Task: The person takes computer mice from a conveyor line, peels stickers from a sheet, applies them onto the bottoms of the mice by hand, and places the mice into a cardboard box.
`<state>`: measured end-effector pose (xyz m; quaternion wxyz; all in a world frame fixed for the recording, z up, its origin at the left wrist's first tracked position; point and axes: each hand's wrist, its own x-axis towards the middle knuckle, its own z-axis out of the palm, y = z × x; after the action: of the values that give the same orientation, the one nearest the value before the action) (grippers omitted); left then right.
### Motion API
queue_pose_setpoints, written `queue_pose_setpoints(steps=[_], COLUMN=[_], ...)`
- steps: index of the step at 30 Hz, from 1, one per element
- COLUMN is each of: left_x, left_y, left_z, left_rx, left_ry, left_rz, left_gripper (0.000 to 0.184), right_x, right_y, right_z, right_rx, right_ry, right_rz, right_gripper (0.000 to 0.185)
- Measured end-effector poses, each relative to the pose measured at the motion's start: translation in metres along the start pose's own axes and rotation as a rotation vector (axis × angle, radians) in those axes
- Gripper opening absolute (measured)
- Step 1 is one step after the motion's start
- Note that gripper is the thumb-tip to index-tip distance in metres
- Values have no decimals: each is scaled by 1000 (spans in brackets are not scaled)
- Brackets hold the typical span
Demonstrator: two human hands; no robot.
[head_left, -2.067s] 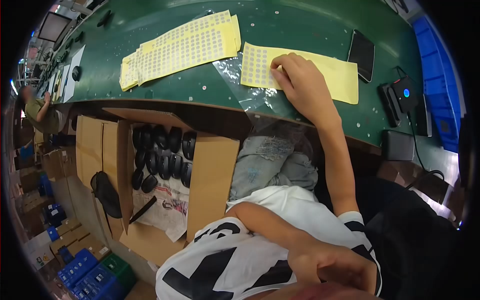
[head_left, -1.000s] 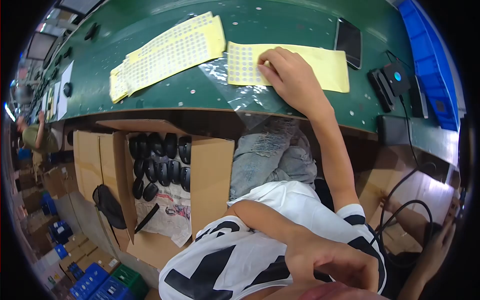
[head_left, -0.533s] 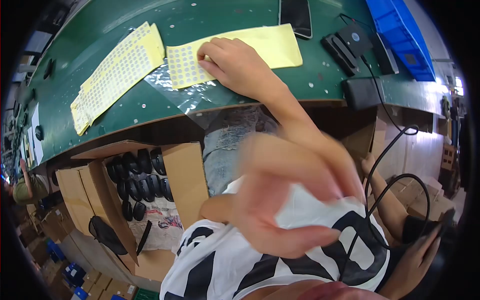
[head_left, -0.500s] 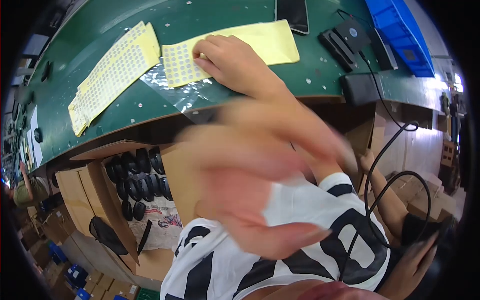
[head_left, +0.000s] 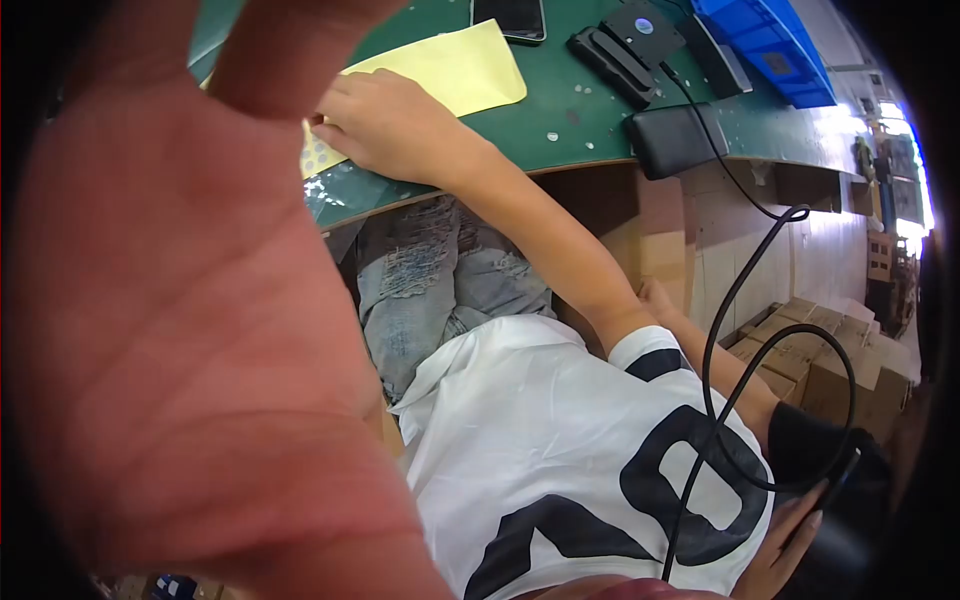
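Note:
My left hand (head_left: 220,320) fills the left side of the head view, very close to the camera. Its palm faces me and its fingers are spread, their tips cut off by the frame's top. Across the green table, my right hand (head_left: 385,130) rests on a yellow sheet (head_left: 470,70) of round grey stickers (head_left: 316,158). Thumb and fingers are drawn together at the sheet; whatever is between them is hidden. Clear plastic film (head_left: 345,195) lies beneath the sheet at the table's front edge. My left hand covers most of the table's left part.
Behind the sheet lies a black phone (head_left: 510,18). To the right are a black device (head_left: 625,55), a dark case (head_left: 675,140) and a blue bin (head_left: 770,50). A black cable (head_left: 735,290) loops down past my shirt. Another person's hand (head_left: 790,545) shows low right, near stacked cartons (head_left: 820,350).
My left hand has risen from a blur before my shirt to right in front of the camera. The view has shifted, so table things appear further left; my right hand stays on the sheet.

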<state>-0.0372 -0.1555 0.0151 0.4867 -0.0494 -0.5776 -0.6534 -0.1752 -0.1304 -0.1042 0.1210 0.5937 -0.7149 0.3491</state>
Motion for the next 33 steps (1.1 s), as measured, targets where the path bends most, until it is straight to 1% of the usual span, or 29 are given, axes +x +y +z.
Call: queue_pose_setpoints(steps=[4,10,14,16,18,19,23,26,30,31,33], left_x=[14,45,58,60,58,58,53,50,46,46,45], left_y=[-8,-21,-28,-32,-34,-33,-44,-53,-56,-56,-57], left_z=[-1,0,-4,-5,-7,-8,-13,-13,-11,-9,-6], left_rx=[-10,-39,-42,-37,-49,-56,-62,-60,-69,-78,-98], left_ry=[14,85,125,133,134,132,138,133,91,90,84], left_rz=[-7,10,-20,-45,-53,-59,-69,-55,-17,-9,0], left_gripper=[73,74,74,74,75,75,75,75,76,76,76], right_x=[4,5,5,5,6,17,11,9,7,6,9], right_y=[3,-2,-5,-5,-8,-3,-9,-8,-6,-7,-9], right_z=[2,-3,-6,-7,-10,-12,-15,-13,-4,-6,-11], right_rx=[33,95,117,128,48,29,118,133,77,86,92], right_ry=[46,-84,-78,-91,-120,-106,-102,-89,-75,-93,-62], right_rz=[-46,47,56,52,36,-9,29,38,9,49,12], right_gripper=[14,11,8,8,8,8,8,7,8,8,8])
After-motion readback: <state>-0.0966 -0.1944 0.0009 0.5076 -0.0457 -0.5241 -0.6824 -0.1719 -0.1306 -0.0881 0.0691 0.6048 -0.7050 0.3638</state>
